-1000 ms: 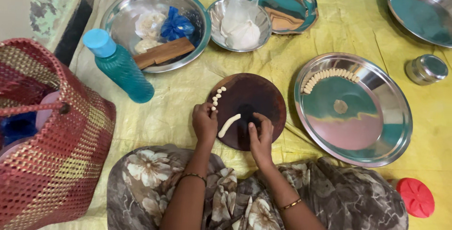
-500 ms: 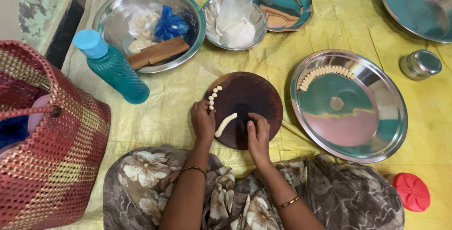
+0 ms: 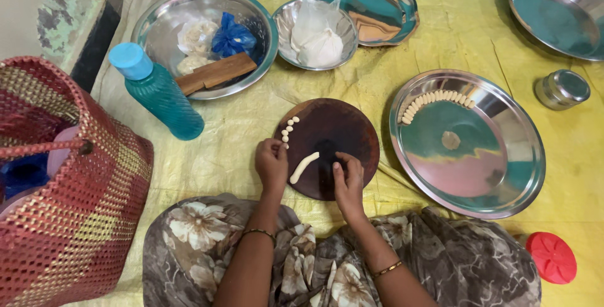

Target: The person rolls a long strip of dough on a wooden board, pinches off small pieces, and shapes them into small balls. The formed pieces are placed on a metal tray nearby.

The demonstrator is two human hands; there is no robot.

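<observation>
Two hands at round dark wooden board (image 3: 333,132), head view only. Left hand (image 3: 272,163) pinches small dough bit at board's left edge, beside curved row of dough pellets (image 3: 289,128). Right hand (image 3: 349,178) rests fingertips on board, loosely curled, holding nothing. Dough roll (image 3: 304,167) lies between hands: looks soft, light, tacky, easily squashed; best pinched gently at end. Steel plate (image 3: 503,175) right, smooth, shiny.

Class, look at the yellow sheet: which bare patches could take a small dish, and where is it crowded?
Bare sheet lies between the teal bottle and round board, and between the small tin and red lid. The top row of steel bowls is crowded.
</observation>
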